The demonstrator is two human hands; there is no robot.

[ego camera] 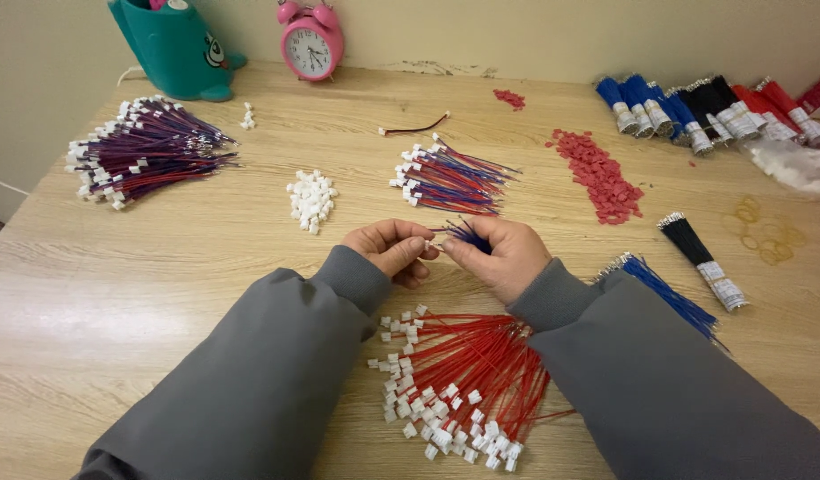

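Left hand (394, 247): pinches white connector (430, 244). Right hand (499, 253): grips blue wires (468, 235); feed one tip squarely, gently.

Home workbench, wire bundles (152, 147), alarm clock (311, 43)

Blue wires (468, 236): small bunch of thin blue leads, pinched in the right hand (499, 253), free ends fanned up and left above the red wires (468, 373).

White plug (430, 244): tiny plastic piece, held at the left hand's (392, 249) fingertips, touching the blue wires' end, above the red wires.
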